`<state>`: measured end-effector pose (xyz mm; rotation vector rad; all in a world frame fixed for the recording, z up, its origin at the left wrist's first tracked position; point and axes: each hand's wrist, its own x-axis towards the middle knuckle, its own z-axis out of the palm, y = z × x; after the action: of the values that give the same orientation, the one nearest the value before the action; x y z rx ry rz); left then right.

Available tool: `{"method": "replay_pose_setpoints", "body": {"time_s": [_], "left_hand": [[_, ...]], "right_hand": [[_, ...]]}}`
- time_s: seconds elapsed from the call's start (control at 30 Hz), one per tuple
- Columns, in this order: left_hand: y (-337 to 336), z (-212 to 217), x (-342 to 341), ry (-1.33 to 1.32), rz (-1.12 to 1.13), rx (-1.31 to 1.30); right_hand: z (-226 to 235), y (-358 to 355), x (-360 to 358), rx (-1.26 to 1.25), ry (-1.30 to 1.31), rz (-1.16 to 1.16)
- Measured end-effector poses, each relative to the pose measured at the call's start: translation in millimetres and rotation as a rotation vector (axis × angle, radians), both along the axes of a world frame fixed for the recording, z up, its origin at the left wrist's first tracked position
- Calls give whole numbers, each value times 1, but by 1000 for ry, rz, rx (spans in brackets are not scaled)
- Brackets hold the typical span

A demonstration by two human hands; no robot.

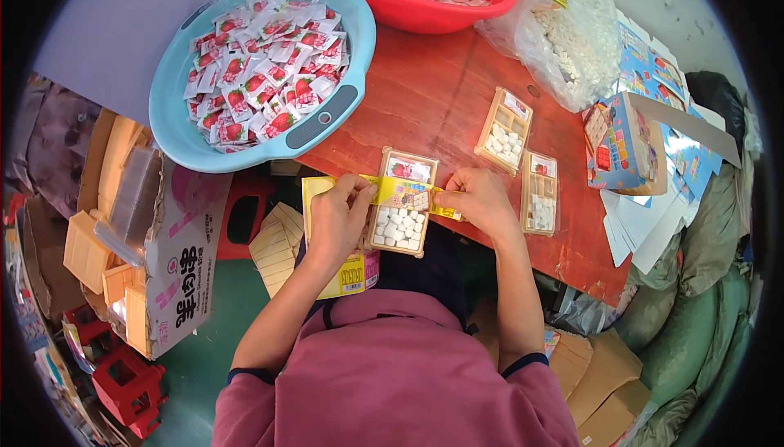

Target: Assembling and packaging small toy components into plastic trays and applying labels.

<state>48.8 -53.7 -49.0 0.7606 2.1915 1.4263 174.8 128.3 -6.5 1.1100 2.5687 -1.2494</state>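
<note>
Your left hand [339, 220] and right hand [482, 199] work at the near edge of a red-brown table [433, 87], one on each side of a small tan tray [400, 202]. This tray lies between your hands; its larger compartment is filled with white tablets and its far compartment holds a red-printed sachet. A yellow printed strip [400, 194] runs across the top of the tray from one hand to the other. The fingers [357, 188] of your left hand are closed on the left end of the strip, thumb and fingertips pressed together on it just beside the tray's left wall. Your right hand pinches the right end in the same way, fingers folded down over the strip at the tray's right wall. Both grips are tight, with no gap visible between fingers and strip.

Two further filled trays [504, 131] [539, 194] lie on the table to your right, near but not touching the one you hold. A light blue basin [327, 120] heaped with strawberry-printed sachets stands at the far left of the table. A red basin [425, 10] of pale sachets stands behind it. A clear bag of white tablets [572, 46] lies at the far right, with an open blue printed carton [621, 145] beside it. A cardboard box [175, 259] of tan trays stands on the floor to your left.
</note>
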Motion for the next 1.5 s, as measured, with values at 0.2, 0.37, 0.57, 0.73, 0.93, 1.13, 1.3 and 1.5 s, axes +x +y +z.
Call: {"method": "replay_pose_setpoints", "body": {"time_s": [0.2,0.37,0.57,0.73,0.93,1.13,1.3,1.5], "left_hand": [[1,11,23,-181,19,36],[4,-11,34,-566,116,396],[2,-5,46,-742,195,514],[-8,-8,60,-823,304,530],[-12,-9,56,-987,161,520],[-8,-7,52,-1081,113,560],[-8,-9,53,-1127,119,508],[-10,-7,52,-1180,68,528]], "right_hand": [[-1,1,-1,-15,-18,4],[-5,4,1,30,-53,29],[-7,3,2,46,-58,35],[-3,-2,4,67,-18,79],[-6,-3,6,57,43,91],[-6,-2,7,31,22,82],[-11,1,9,-11,30,71],[-17,4,12,-2,94,79]]}}
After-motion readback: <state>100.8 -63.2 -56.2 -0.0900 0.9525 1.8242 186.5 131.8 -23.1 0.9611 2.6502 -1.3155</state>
